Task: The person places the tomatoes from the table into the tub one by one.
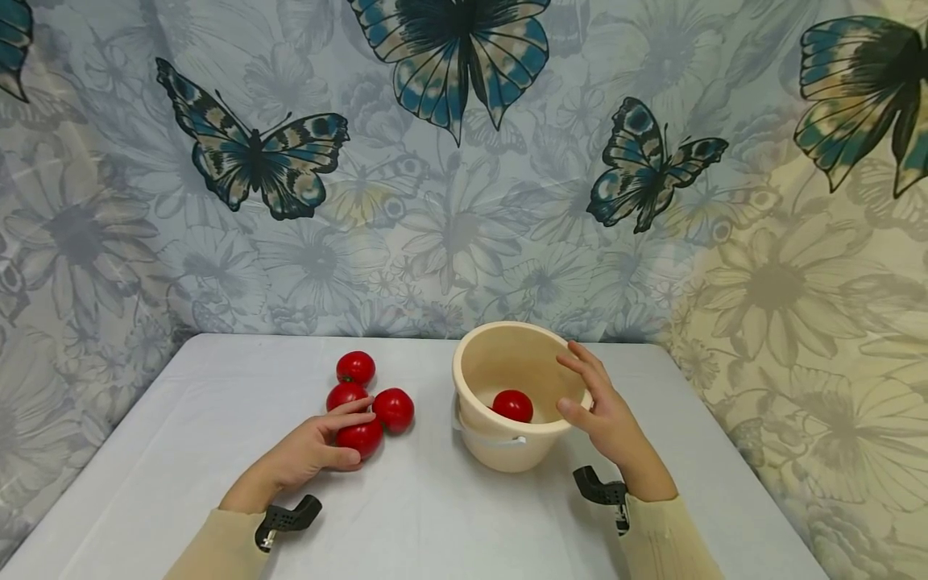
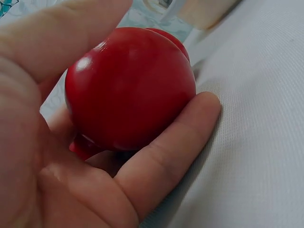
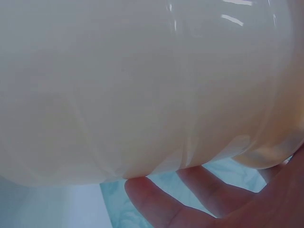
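Note:
My left hand (image 1: 300,453) grips the nearest red tomato (image 1: 362,438) of a small cluster on the table. In the left wrist view, thumb and fingers wrap around this glossy tomato (image 2: 130,90) low over the white cloth. Three more tomatoes touch or sit close to it: one at the back (image 1: 356,367), one partly behind my fingers (image 1: 345,395), one to the right (image 1: 394,410). My right hand (image 1: 609,415) holds the right rim of a cream bucket (image 1: 500,451); its fingers touch the bucket's outer wall (image 3: 133,95) in the right wrist view. A single tomato (image 1: 512,406) lies inside the bucket.
A white cloth covers the table (image 1: 435,524). The bucket's pale handle (image 1: 493,441) hangs down its front. Behind the table's back edge stands a butterfly-print backdrop (image 1: 464,242). Black wrist mounts (image 1: 290,515) are on both sleeves.

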`<action>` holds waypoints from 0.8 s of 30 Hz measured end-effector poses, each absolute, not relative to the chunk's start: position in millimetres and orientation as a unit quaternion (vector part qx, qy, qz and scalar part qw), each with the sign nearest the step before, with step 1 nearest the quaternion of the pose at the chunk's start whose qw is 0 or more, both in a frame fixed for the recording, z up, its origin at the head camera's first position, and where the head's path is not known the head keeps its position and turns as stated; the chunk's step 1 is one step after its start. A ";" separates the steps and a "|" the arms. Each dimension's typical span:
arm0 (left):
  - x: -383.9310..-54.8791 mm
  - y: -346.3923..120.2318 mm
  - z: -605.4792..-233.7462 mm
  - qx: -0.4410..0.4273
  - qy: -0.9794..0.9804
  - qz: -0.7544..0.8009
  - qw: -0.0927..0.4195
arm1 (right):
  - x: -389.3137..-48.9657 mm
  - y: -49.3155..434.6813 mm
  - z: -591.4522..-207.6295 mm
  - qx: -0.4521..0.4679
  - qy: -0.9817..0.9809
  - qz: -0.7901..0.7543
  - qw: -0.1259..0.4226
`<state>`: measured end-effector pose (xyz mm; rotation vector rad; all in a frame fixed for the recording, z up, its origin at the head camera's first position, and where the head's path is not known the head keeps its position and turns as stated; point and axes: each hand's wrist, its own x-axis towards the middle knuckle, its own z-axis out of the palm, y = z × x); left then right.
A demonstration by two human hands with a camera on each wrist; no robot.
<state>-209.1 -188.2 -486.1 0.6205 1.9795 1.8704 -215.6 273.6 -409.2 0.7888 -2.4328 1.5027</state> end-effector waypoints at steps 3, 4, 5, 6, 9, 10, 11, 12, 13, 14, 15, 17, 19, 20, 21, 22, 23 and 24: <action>-208.0 -187.4 -486.1 0.208 0.688 0.672 0.177 | -215.8 273.6 -408.9 0.265 -0.816 0.505 0.087; -207.8 -187.3 -486.1 0.206 0.685 0.676 0.179 | -215.9 273.7 -408.9 0.265 -0.816 0.505 0.088; -207.6 -187.2 -486.1 0.203 0.683 0.678 0.180 | -215.8 273.7 -408.7 0.265 -0.816 0.505 0.088; -207.7 -187.3 -486.3 0.203 0.679 0.681 0.183 | -215.8 273.7 -408.6 0.266 -0.816 0.505 0.089; -208.1 -187.2 -487.0 0.196 0.676 0.685 0.187 | -215.1 273.6 -408.3 0.266 -0.815 0.507 0.091; -208.3 -187.4 -487.6 0.198 0.676 0.685 0.185 | -215.1 273.6 -408.3 0.265 -0.815 0.507 0.091; -208.5 -187.3 -487.9 0.196 0.675 0.686 0.185 | -215.1 273.4 -408.2 0.266 -0.815 0.507 0.091; -208.8 -187.2 -488.3 0.195 0.676 0.686 0.183 | -215.0 273.3 -408.3 0.265 -0.815 0.507 0.091; -208.8 -187.2 -488.5 0.194 0.678 0.685 0.180 | -215.1 273.2 -408.4 0.265 -0.815 0.508 0.091; -208.8 -187.1 -488.6 0.194 0.680 0.684 0.177 | -215.2 273.1 -408.4 0.264 -0.815 0.508 0.091; -208.9 -187.1 -489.1 0.193 0.682 0.683 0.174 | -215.2 273.0 -408.4 0.264 -0.815 0.508 0.092; -209.1 -187.1 -489.3 0.189 0.684 0.684 0.170 | -215.4 272.8 -408.7 0.263 -0.815 0.508 0.092; -209.2 -187.4 -489.9 0.189 0.684 0.685 0.167 | -215.4 272.8 -408.9 0.262 -0.815 0.509 0.092; -209.4 -187.5 -490.2 0.188 0.684 0.685 0.166 | -215.2 272.8 -408.8 0.262 -0.814 0.510 0.092; -209.4 -187.6 -490.4 0.187 0.684 0.685 0.166 | -215.2 272.8 -408.8 0.261 -0.814 0.510 0.092; -209.4 -187.7 -490.6 0.186 0.684 0.685 0.166 | -215.2 272.9 -408.9 0.261 -0.814 0.511 0.092; -209.3 -187.8 -490.8 0.185 0.684 0.686 0.167 | -215.0 272.9 -408.8 0.261 -0.813 0.512 0.092; -209.3 -187.9 -491.0 0.184 0.684 0.686 0.167 | -214.9 272.8 -408.7 0.260 -0.813 0.513 0.092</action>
